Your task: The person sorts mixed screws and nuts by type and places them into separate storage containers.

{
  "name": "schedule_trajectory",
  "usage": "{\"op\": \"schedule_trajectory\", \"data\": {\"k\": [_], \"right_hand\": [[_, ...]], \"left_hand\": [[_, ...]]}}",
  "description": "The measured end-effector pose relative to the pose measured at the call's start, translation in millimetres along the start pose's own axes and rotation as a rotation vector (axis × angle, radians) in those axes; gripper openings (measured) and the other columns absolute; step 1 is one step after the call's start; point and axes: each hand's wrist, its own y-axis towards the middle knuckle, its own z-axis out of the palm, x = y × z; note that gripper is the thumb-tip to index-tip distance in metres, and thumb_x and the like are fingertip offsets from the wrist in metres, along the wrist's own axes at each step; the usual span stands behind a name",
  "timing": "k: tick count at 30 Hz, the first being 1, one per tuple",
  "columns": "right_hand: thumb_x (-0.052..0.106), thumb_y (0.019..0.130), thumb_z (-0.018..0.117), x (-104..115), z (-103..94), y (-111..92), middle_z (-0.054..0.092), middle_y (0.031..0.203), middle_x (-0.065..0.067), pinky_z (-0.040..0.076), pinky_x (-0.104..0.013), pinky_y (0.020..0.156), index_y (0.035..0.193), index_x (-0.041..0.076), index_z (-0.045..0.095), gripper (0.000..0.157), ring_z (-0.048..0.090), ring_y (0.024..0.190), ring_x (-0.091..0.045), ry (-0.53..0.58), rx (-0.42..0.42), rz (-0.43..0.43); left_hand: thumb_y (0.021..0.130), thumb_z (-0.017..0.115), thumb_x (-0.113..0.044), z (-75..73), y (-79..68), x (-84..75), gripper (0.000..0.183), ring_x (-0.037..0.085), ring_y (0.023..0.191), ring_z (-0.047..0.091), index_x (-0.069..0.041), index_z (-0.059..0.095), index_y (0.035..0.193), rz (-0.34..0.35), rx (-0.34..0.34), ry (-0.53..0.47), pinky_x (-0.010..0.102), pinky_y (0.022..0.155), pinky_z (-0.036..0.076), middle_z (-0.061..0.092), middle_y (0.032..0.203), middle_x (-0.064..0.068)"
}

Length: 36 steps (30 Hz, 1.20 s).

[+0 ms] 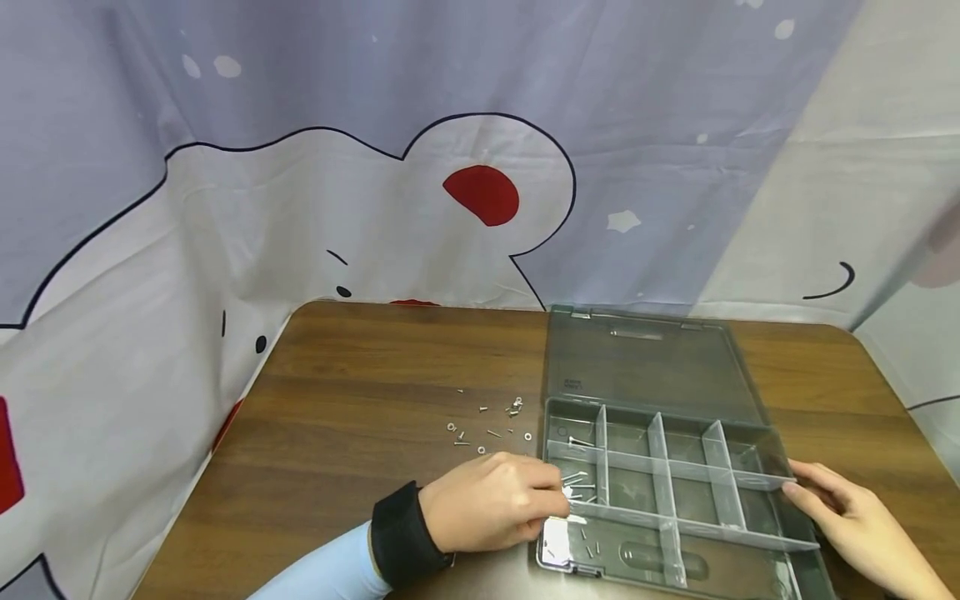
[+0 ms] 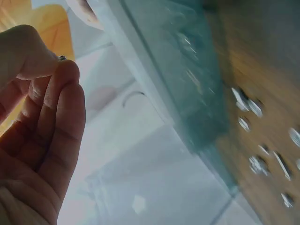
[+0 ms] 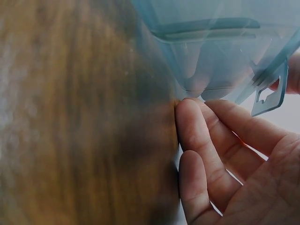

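Observation:
A translucent grey compartment box [image 1: 652,521] lies on the table with its lid [image 1: 645,367] laid back. My left hand [image 1: 498,500] is over the box's left edge, thumb and fingertips together. In the left wrist view they pinch a small metal screw [image 2: 62,58], mostly hidden by the fingers. Several screws [image 1: 577,483] lie in the left compartments, a few of them long. My right hand [image 1: 858,517] holds the box's right side, thumb at the rim and fingers [image 3: 192,122] against the outer wall.
Loose small screws [image 1: 493,433], nuts and washers [image 1: 452,427] are scattered on the wooden table [image 1: 360,392] left of the box. Upright dividers [image 1: 660,467] split the box into compartments. A patterned cloth [image 1: 337,208] hangs behind the table.

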Motion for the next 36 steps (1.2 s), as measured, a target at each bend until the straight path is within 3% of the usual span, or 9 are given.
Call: {"op": "schedule_trajectory", "data": {"k": [7, 19, 25, 27, 29, 30, 32, 34, 36], "right_hand": [[0.032, 0.107, 0.055, 0.7, 1.3, 0.6, 0.06, 0.134, -0.037, 0.048, -0.014, 0.066, 0.146, -0.008, 0.05, 0.055, 0.043, 0.093, 0.025, -0.004, -0.027, -0.018], [0.034, 0.108, 0.053, -0.1, 0.9, -0.5, 0.058, 0.136, -0.038, 0.054, -0.023, 0.067, 0.147, -0.008, 0.048, 0.057, 0.044, 0.093, 0.025, 0.003, -0.008, -0.005], [0.035, 0.108, 0.052, 1.4, 0.3, -0.7, 0.06, 0.134, -0.036, 0.056, -0.026, 0.067, 0.147, -0.008, 0.048, 0.058, 0.046, 0.091, 0.024, 0.0, -0.005, 0.001], [0.035, 0.108, 0.052, 2.0, 0.1, -0.6, 0.06, 0.134, -0.036, 0.053, -0.021, 0.067, 0.147, -0.008, 0.048, 0.058, 0.046, 0.091, 0.024, 0.002, -0.003, 0.005], [0.035, 0.108, 0.052, 2.1, 0.1, -0.6, 0.061, 0.135, -0.036, 0.05, -0.018, 0.067, 0.147, -0.008, 0.048, 0.058, 0.046, 0.091, 0.024, 0.002, -0.004, 0.005], [0.035, 0.108, 0.053, 2.0, 0.3, -0.6, 0.061, 0.134, -0.035, 0.049, -0.016, 0.067, 0.147, -0.008, 0.048, 0.058, 0.046, 0.091, 0.024, 0.002, -0.007, 0.002], [0.034, 0.108, 0.053, 1.6, 0.7, -0.7, 0.061, 0.134, -0.035, 0.048, -0.015, 0.066, 0.146, -0.008, 0.049, 0.057, 0.046, 0.091, 0.024, 0.0, -0.009, -0.002], [0.034, 0.108, 0.053, 0.9, 1.0, -0.7, 0.061, 0.133, -0.035, 0.048, -0.016, 0.066, 0.146, -0.008, 0.049, 0.056, 0.046, 0.091, 0.024, -0.005, -0.013, -0.008], [0.033, 0.108, 0.054, 0.2, 0.9, -0.2, 0.06, 0.134, -0.036, 0.052, -0.019, 0.066, 0.146, -0.008, 0.049, 0.056, 0.045, 0.092, 0.024, -0.009, -0.016, -0.015]], "left_hand": [[0.077, 0.067, 0.0, 6.5, 19.7, -12.3, 0.021, 0.001, 0.073, 0.044, -0.02, 0.059, 0.08, 0.037, 0.016, 0.053, 0.012, 0.064, 0.039, 0.048, 0.079, -0.012], [0.075, 0.064, 0.001, 18.1, 24.1, -16.7, 0.023, 0.001, 0.071, 0.046, -0.021, 0.06, 0.081, 0.015, 0.025, 0.035, 0.011, 0.065, 0.044, 0.045, 0.077, -0.011], [0.079, 0.062, 0.0, 16.6, 24.8, -16.4, 0.022, -0.001, 0.072, 0.046, -0.021, 0.063, 0.084, 0.052, 0.012, 0.045, 0.009, 0.065, 0.042, 0.048, 0.079, -0.011], [0.086, 0.067, -0.012, 15.2, 24.1, -17.4, 0.015, 0.0, 0.081, 0.053, -0.022, 0.068, 0.097, 0.041, 0.051, 0.044, 0.01, 0.073, 0.046, 0.057, 0.092, -0.011], [0.092, 0.07, -0.039, 12.9, 22.8, -18.9, 0.039, 0.008, 0.107, 0.062, -0.022, 0.066, 0.126, 0.005, 0.143, 0.038, 0.021, 0.093, 0.052, 0.063, 0.124, -0.001], [0.09, 0.07, -0.054, 11.9, 21.8, -19.5, 0.063, 0.015, 0.125, 0.06, -0.022, 0.057, 0.143, -0.02, 0.198, 0.037, 0.029, 0.104, 0.051, 0.056, 0.144, 0.005], [0.08, 0.064, -0.08, 10.0, 19.1, -20.0, 0.108, 0.03, 0.153, 0.037, -0.025, 0.027, 0.165, -0.072, 0.3, 0.038, 0.046, 0.12, 0.04, 0.022, 0.172, 0.011], [0.074, 0.058, -0.092, 8.3, 16.8, -18.7, 0.127, 0.037, 0.161, 0.013, -0.025, 0.007, 0.168, -0.117, 0.358, 0.039, 0.059, 0.124, 0.029, -0.001, 0.176, 0.011], [0.073, 0.058, -0.093, 5.6, 14.6, -15.5, 0.13, 0.038, 0.162, 0.005, -0.025, 0.002, 0.168, -0.152, 0.359, 0.037, 0.062, 0.124, 0.025, -0.006, 0.175, 0.01]]}}
